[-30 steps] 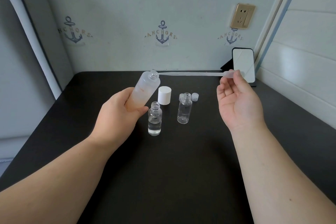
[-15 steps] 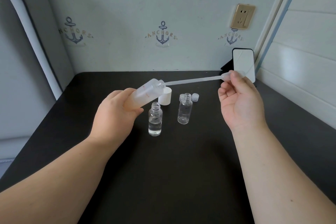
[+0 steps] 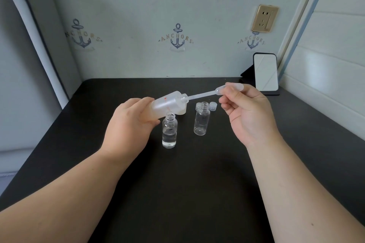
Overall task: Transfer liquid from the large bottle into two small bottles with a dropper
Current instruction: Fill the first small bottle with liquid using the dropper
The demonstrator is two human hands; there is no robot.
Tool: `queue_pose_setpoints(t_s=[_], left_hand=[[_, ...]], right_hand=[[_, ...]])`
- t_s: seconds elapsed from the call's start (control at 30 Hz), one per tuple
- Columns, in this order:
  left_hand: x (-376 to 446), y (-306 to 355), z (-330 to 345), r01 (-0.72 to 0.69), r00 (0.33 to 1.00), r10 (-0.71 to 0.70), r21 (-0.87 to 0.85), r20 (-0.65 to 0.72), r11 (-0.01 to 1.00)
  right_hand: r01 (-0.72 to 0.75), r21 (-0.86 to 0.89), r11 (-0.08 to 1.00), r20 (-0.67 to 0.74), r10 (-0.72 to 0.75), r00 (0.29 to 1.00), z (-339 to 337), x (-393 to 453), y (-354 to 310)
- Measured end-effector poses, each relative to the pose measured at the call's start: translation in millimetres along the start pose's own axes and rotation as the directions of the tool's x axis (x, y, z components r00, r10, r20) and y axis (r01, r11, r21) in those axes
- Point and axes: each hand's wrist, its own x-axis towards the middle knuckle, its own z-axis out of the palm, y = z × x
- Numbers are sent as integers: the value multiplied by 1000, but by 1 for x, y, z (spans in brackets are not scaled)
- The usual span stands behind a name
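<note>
Left hand [image 3: 128, 124] grips the base of the large bottle [image 3: 167, 104], tilted, neck pointing right, held above the desk [image 3: 197, 193]. Right hand [image 3: 250, 112] pinches the bulb of the dropper [image 3: 217, 91]; its stem enters the bottle mouth. Small bottle with liquid [image 3: 169, 133] stands just below the large bottle; empty small bottle [image 3: 201, 118] stands between the hands. Two clear caps [image 3: 212, 105] behind it.

The large bottle [image 3: 167, 105] hides most of its white cap [image 3: 183, 111] behind.
</note>
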Motion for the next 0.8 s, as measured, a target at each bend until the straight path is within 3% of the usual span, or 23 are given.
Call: queue_pose_setpoints(t_s=[0.33,0.8], left_hand=[[-1,-1,2,-27,999,27,9,-31,1000],[0,1,1,22,999,-22,-4,-32,1000]], right_hand=[[14,-129,992,26,-11,1000,4,-2,4],[-28,14,1000,-22,28,999,-1,0,1]])
